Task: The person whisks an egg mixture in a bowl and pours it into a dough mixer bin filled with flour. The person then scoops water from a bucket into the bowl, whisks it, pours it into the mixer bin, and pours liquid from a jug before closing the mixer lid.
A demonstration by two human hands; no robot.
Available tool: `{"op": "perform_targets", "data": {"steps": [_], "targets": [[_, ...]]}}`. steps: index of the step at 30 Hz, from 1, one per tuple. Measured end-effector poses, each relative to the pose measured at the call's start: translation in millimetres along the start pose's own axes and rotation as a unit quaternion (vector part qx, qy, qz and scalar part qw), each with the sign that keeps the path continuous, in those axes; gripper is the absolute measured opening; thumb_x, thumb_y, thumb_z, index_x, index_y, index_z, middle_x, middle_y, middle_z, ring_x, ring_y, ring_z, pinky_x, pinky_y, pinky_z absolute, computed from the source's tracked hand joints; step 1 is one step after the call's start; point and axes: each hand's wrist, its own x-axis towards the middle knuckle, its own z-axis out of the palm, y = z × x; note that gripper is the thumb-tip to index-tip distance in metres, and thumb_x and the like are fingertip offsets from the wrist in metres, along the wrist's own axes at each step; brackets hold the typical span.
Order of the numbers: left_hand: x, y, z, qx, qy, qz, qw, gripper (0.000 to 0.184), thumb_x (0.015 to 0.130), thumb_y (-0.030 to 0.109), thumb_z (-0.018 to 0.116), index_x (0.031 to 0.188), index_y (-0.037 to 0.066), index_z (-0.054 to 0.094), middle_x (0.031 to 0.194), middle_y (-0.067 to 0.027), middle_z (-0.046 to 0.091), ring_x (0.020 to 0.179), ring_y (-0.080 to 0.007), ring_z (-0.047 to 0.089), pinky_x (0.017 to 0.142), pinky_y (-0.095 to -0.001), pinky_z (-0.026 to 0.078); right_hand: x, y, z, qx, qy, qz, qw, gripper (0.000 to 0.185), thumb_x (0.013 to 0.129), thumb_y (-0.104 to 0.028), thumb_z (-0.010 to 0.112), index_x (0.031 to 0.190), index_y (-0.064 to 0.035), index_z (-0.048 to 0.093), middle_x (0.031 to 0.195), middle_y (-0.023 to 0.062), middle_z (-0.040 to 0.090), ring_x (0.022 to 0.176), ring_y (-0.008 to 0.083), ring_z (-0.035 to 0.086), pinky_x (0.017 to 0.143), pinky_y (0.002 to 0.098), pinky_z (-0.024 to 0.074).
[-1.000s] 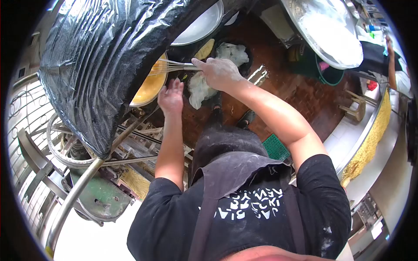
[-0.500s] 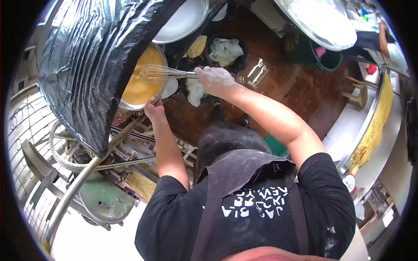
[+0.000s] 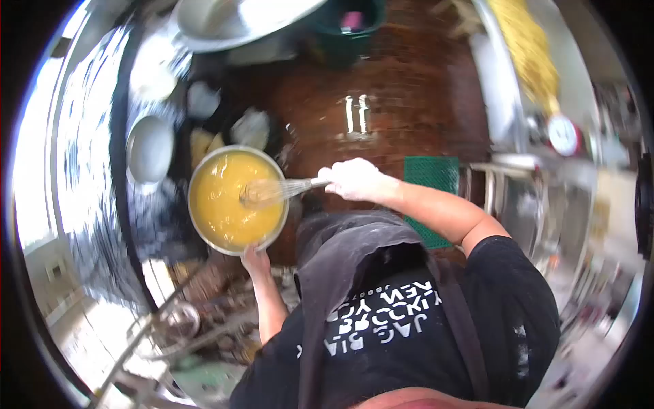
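A round metal bowl (image 3: 192, 211) of yellow liquid (image 3: 221, 180) is in front of me, to the left. My left hand (image 3: 255, 260) grips its near rim with the fingers closed. In my flour-dusted right hand (image 3: 357, 179) is the handle of a wire whisk (image 3: 294, 187), which points left across the bowl. The whisk's wire end is over the liquid; whether its tip dips in is hard to tell through the blur.
A smaller pale bowl (image 3: 150, 148) stands to the left on black plastic sheeting (image 3: 99, 170). Beyond are a large metal basin (image 3: 252, 31) and a green bin (image 3: 340, 48). A green mat (image 3: 432, 178) lies right on the brown floor (image 3: 402, 88). A dial scale (image 3: 564, 135) is farther right.
The bowl has come out from beside the black sheeting, toward my body, with my left hand still on its rim. My right hand keeps the whisk over it. The whole view has turned.
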Motion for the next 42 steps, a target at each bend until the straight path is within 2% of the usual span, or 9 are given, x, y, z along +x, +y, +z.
{"op": "perform_targets", "data": {"steps": [2,7,10,14,18,24,33,39,42], "targets": [[-28,-2,51,-0.182,-0.037,-0.078,0.98,0.05,0.073,-0.008,0.05,0.123,-0.015,0.049,0.119,-0.0195,0.056,0.108,-0.03,0.058,0.098,-0.0463,0.048,-83,40,17,0.028,0.046,0.044,0.998,0.026,0.094,-0.036,0.055,0.11,-0.015,0.055,0.086,0.0152,0.067,0.081,0.0351,0.067,0.071,0.0486,0.053],[-78,-24,180,0.057,-0.253,-0.033,0.965,0.046,0.07,-0.007,0.05,0.116,-0.015,0.052,0.116,-0.0222,0.058,0.108,-0.0331,0.06,0.096,-0.046,0.05,-281,106,67,0.061,0.209,0.175,0.96,0.026,0.093,-0.031,0.057,0.107,-0.0092,0.054,0.084,0.0141,0.066,0.079,0.0347,0.067,0.07,0.0487,0.0531],[-129,-33,302,0.088,-0.383,-0.037,0.919,0.018,0.075,0.002,0.066,0.091,-0.006,0.063,0.087,-0.0152,0.066,0.084,-0.0213,0.063,0.078,-0.0357,0.051,-384,134,94,0.03,0.342,0.25,0.906,0.026,0.09,-0.027,0.06,0.105,-0.0058,0.054,0.081,0.0129,0.064,0.075,0.0337,0.066,0.067,0.0465,0.0534],[-199,-62,441,0.155,-0.468,-0.129,0.86,0.032,0.069,-0.005,0.054,0.1,-0.01,0.062,0.098,-0.0178,0.066,0.087,-0.031,0.067,0.08,-0.0429,0.055,-485,192,147,-0.003,0.443,0.333,0.832,0.027,0.091,-0.022,0.055,0.109,-0.002,0.055,0.072,0.0123,0.061,0.064,0.0302,0.064,0.054,0.0435,0.0506],[-304,-106,579,0.132,-0.514,-0.232,0.815,0.038,0.07,-0.006,0.051,0.108,-0.011,0.057,0.103,-0.0212,0.063,0.091,-0.0349,0.066,0.08,-0.0467,0.056,-613,195,102,0.129,0.352,0.549,0.747,0.031,0.098,-0.038,0.052,0.106,-0.0094,0.059,0.07,0.009,0.061,0.064,0.0279,0.066,0.053,0.0409,0.054],[-454,-189,743,0.209,-0.619,-0.271,0.707,0.051,0.076,-0.008,0.048,0.127,-0.013,0.044,0.12,-0.0253,0.057,0.109,-0.0409,0.06,0.095,-0.0546,0.052,-737,270,132,0.059,0.373,0.695,0.612,0.031,0.095,-0.034,0.056,0.112,-0.0078,0.06,0.082,0.0143,0.067,0.075,0.0341,0.067,0.066,0.0463,0.0537],[-595,-293,886,0.299,-0.678,-0.312,0.594,0.06,0.074,-0.01,0.046,0.132,0.003,0.043,0.119,-0.0147,0.056,0.102,-0.0322,0.062,0.079,-0.0472,0.056,-833,332,151,0.244,0.358,0.738,0.518,0.032,0.096,-0.034,0.053,0.113,-0.0098,0.064,0.089,0.0166,0.069,0.088,0.0357,0.068,0.078,0.0469,0.0537],[-659,-312,913,0.326,-0.699,-0.304,0.559,0.057,0.077,-0.009,0.047,0.134,-0.005,0.039,0.128,-0.0231,0.052,0.112,-0.0395,0.059,0.091,-0.0558,0.054,-903,365,147,0.396,0.378,0.708,0.447,0.031,0.098,-0.034,0.049,0.116,-0.0126,0.063,0.098,0.0145,0.07,0.095,0.0356,0.067,0.083,0.0475,0.0517],[-679,-322,916,0.329,-0.699,-0.286,0.567,0.055,0.08,-0.009,0.046,0.134,-0.009,0.037,0.13,-0.0265,0.05,0.116,-0.0422,0.057,0.095,-0.0578,0.052,-916,369,138,0.309,0.311,0.728,0.527,0.031,0.099,-0.036,0.047,0.117,-0.0169,0.064,0.101,0.014,0.069,0.097,0.0328,0.066,0.083,0.0455,0.052]]}}
